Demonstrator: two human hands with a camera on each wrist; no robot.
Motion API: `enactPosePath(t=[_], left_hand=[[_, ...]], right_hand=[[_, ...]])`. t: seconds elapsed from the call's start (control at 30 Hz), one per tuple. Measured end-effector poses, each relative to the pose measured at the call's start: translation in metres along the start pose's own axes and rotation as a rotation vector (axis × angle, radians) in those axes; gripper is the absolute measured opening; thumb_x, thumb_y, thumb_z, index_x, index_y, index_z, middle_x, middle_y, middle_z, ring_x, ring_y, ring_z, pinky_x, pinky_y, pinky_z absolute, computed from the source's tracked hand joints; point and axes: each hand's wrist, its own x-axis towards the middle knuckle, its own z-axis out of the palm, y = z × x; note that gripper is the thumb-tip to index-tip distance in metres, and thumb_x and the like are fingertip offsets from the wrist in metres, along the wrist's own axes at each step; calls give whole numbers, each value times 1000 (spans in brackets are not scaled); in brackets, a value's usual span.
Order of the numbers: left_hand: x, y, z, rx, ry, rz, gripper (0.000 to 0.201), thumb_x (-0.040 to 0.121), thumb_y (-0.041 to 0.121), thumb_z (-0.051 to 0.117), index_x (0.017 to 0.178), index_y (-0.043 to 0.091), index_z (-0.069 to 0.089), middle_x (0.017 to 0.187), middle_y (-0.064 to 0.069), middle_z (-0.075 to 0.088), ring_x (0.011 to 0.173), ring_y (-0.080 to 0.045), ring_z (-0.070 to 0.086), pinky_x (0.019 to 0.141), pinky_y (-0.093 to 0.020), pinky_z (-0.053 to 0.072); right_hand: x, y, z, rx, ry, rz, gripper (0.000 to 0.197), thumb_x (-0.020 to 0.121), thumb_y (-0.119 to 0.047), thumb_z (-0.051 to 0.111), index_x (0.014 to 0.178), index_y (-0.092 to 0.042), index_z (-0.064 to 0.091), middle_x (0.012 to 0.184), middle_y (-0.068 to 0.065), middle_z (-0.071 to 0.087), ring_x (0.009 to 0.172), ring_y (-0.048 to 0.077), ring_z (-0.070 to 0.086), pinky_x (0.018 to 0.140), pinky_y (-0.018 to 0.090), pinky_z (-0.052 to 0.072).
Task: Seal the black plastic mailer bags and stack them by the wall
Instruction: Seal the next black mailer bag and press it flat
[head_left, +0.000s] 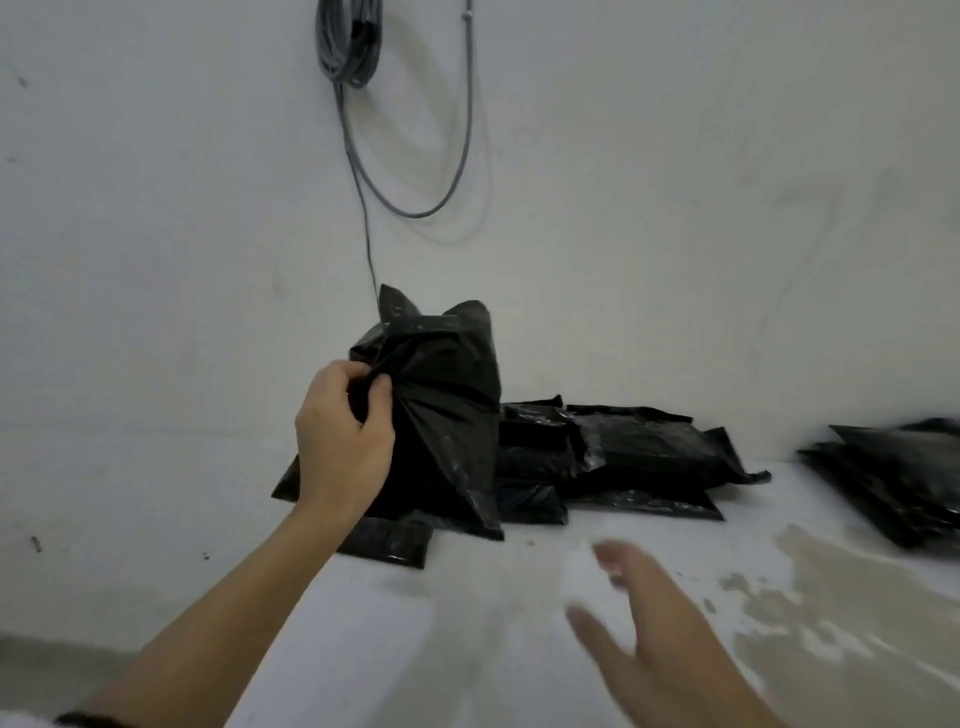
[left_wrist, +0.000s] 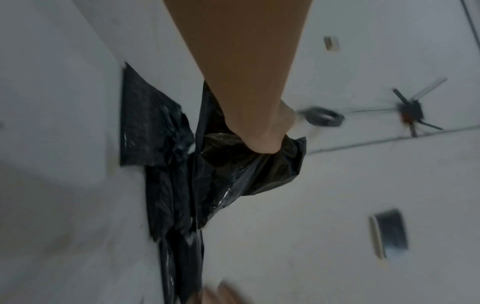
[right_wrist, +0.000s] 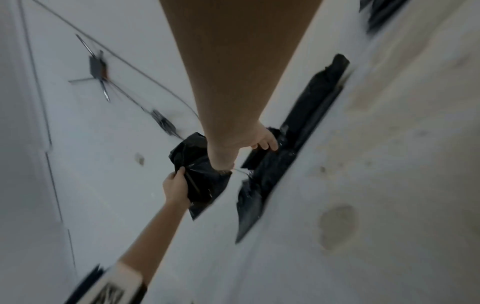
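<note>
The left hand pinches a bunched fold of the black mailer bag, held upright over the pile at the worktop's wall edge. The right hand hovers, fingers spread, holding nothing. Soft, slick film, seemingly light; grip it at the gathered fold.

The left hand grips a black plastic mailer bag upright above the left end of a pile of black plastic mailer bags lying on the pale stained floor against the white wall. A second heap of black bags lies well apart to the right. A coiled grey cable hangs on the wall above the held bag, and the right hand hovers over the floor in front of the pile.
</note>
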Motion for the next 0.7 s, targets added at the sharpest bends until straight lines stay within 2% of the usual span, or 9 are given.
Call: enactPosePath(t=[0.07, 0.13, 0.23, 0.3, 0.37, 0.43, 0.5, 0.57, 0.7], left_hand=[[-22, 35, 2, -75, -77, 32, 2, 93, 17, 58, 94, 16, 56, 89, 5, 59, 80, -6, 53, 68, -4, 38], [-46, 65, 6, -157, -168, 60, 7, 91, 18, 61, 88, 22, 56, 86, 9, 60, 82, 0, 56, 69, -3, 38], [-77, 100, 8, -254, -347, 100, 15, 88, 20, 65, 82, 29, 54, 87, 6, 59, 85, -2, 56, 74, -9, 39], [-91, 117, 7, -388, -535, 61, 14, 86, 24, 65, 79, 28, 54, 96, 5, 58, 95, -9, 58, 85, -24, 46], [-100, 131, 4, -489, -712, 54, 14, 77, 28, 65, 75, 25, 51, 111, 10, 56, 112, -10, 55, 97, -36, 45], [-106, 144, 2, -546, -860, 103, 20, 70, 33, 66, 71, 22, 48, 123, 16, 55, 122, -5, 49, 103, -37, 39], [-113, 157, 1, -694, -1014, 103, 23, 71, 23, 67, 71, 15, 46, 111, 15, 63, 107, -4, 58, 93, -28, 42], [-120, 168, 0, -829, -1121, 75, 25, 74, 10, 66, 72, 7, 41, 80, 13, 61, 77, -3, 59, 74, -16, 44], [-127, 184, -2, -927, -1141, 42, 32, 70, 19, 70, 73, 11, 39, 66, 9, 49, 60, -5, 49, 62, -12, 40]], right_hand=[[2, -9, -27, 280, 158, -33, 58, 87, -49, 55, 136, -29, 33, 127, -15, 43, 118, 3, 46, 98, 26, 43], [5, -18, -54, 437, 312, -42, 62, 85, -48, 59, 137, -25, 36, 125, -12, 50, 116, 8, 52, 97, 32, 46], [-6, -17, -87, 535, 474, -77, 36, 88, -41, 61, 118, -24, 51, 108, -11, 63, 100, 6, 61, 83, 23, 48], [-24, -12, -106, 588, 535, -122, 12, 91, -28, 61, 102, -25, 58, 96, -10, 67, 91, 6, 63, 74, 20, 47], [-41, -1, -118, 619, 544, -140, 12, 90, -22, 63, 101, -26, 59, 98, -5, 68, 92, 8, 65, 78, 24, 50], [-59, 10, -129, 663, 527, -153, 22, 88, -15, 65, 107, -24, 58, 106, 1, 67, 96, 11, 66, 78, 26, 52], [-76, 19, -139, 701, 480, -181, 31, 87, -7, 64, 113, -22, 55, 110, 2, 65, 96, 11, 66, 72, 22, 53], [-93, 24, -150, 706, 437, -214, 35, 87, 4, 60, 111, -21, 56, 104, 1, 67, 91, 8, 66, 70, 19, 52], [-121, 29, -171, 699, 427, -261, 43, 84, 16, 55, 111, -18, 56, 87, -8, 70, 85, 8, 65, 74, 20, 54]])
